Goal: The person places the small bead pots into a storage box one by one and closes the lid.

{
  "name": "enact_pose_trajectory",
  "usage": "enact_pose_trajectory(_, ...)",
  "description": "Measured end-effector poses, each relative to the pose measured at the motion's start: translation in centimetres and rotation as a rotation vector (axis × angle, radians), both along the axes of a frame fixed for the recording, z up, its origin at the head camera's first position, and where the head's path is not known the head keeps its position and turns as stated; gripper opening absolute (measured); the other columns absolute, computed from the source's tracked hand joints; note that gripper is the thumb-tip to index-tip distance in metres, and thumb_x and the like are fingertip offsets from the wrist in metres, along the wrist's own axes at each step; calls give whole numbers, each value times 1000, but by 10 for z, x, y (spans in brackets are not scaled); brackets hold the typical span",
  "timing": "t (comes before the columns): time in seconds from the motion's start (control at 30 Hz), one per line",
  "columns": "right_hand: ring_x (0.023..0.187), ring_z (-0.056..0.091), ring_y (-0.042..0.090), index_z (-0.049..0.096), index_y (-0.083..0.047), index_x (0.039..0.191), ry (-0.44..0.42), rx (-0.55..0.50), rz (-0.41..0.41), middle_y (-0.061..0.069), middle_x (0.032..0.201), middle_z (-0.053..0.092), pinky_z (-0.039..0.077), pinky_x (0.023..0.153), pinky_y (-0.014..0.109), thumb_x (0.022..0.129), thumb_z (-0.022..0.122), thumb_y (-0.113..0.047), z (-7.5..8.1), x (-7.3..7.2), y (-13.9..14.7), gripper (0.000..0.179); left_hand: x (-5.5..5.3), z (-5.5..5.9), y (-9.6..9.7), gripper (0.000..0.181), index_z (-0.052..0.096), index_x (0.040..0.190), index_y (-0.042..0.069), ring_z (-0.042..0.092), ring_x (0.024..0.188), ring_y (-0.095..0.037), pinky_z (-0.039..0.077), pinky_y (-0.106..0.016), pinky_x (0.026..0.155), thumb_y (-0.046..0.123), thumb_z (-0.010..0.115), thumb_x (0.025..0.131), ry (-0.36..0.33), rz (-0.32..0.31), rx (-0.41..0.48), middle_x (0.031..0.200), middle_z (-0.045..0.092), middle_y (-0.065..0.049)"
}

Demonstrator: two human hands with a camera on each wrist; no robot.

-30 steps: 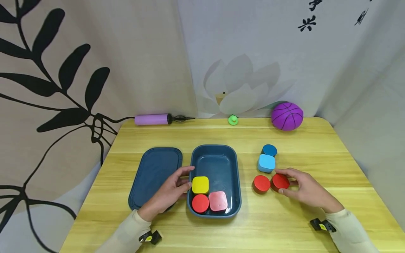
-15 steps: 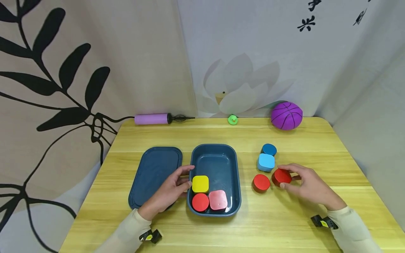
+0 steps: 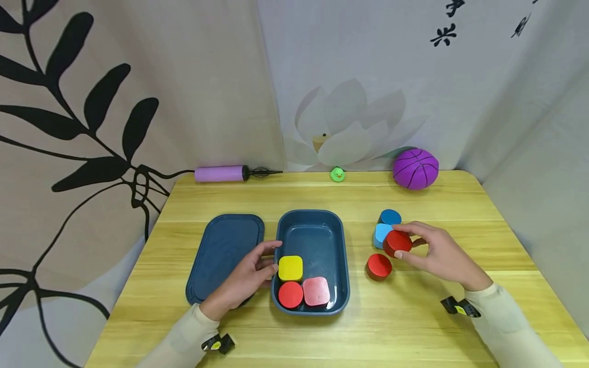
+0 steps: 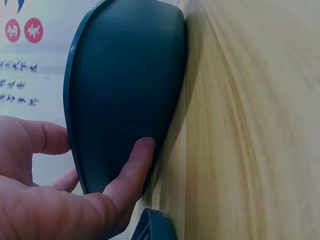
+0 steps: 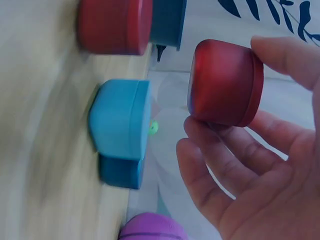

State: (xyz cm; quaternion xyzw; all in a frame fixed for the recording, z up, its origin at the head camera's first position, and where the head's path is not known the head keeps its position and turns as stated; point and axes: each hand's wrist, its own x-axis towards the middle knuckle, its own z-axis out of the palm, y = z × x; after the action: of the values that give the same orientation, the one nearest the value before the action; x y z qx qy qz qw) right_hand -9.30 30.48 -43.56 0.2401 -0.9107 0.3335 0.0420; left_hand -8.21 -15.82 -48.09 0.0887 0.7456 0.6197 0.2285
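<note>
My right hand (image 3: 434, 253) pinches a small red round lidded box (image 3: 397, 244) between thumb and fingers. The right wrist view has this red box (image 5: 225, 82) raised off the table and tilted. In the head view it partly hides a light blue square box (image 3: 381, 235); a dark blue round box (image 3: 390, 216) is just behind. A second red round box (image 3: 379, 267) stands nearer me. My left hand (image 3: 248, 276) touches the left wall of a dark blue tray (image 3: 346, 266), fingertips at the rim. Inside are a yellow square (image 3: 290, 268), a red round (image 3: 291, 295) and a pink square box (image 3: 316, 291).
A dark blue lid (image 3: 225, 250) lies left of the tray, partly under my left forearm in view. Along the back edge are a purple hand pump (image 3: 220, 174), a green duck (image 3: 337, 174) and a purple ball (image 3: 415, 169). A printed curtain hangs behind the table (image 3: 294, 347).
My right hand has lifted the red round box and carried it back and slightly left, in front of the light blue box. My left hand has stayed at the tray.
</note>
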Motion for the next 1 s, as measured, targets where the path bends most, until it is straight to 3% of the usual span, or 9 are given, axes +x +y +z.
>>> enact_pose_trajectory(0.4, 100, 65, 6, 67, -19, 139, 10, -30, 77, -11, 120, 70, 61, 84, 32, 92, 85, -32, 7, -23, -42, 52, 1, 0, 0, 58, 38, 162, 15, 63, 122, -31, 63, -43, 89, 13, 58, 108, -10, 0, 17, 158, 43, -24)
enact_pose_trajectory(0.67, 106, 66, 10, 67, -15, 141, -21, -65, 133, -5, 128, 72, 64, 84, 39, 91, 86, -33, 12, -30, -74, 56, 1, 0, 0, 58, 38, 162, 15, 62, 124, -32, 63, -44, 90, 13, 59, 108, -4, -9, 12, 159, 43, -23)
enact_pose_trajectory(0.87, 106, 68, 9, 68, -8, 139, -18, -91, 202, -5, 125, 73, 64, 85, 38, 90, 86, -30, 7, -35, -97, 57, 1, 1, 0, 58, 37, 162, 14, 61, 125, -33, 63, -43, 89, 13, 59, 108, 0, -11, 15, 159, 42, -23)
enact_pose_trajectory(1.0, 104, 68, 8, 67, -11, 140, -46, -88, 217, -7, 125, 72, 64, 87, 40, 91, 85, -33, 3, -36, -110, 57, 1, 1, -1, 58, 38, 162, 15, 62, 124, -32, 63, -43, 89, 12, 58, 108, -2, -7, 13, 158, 42, -23)
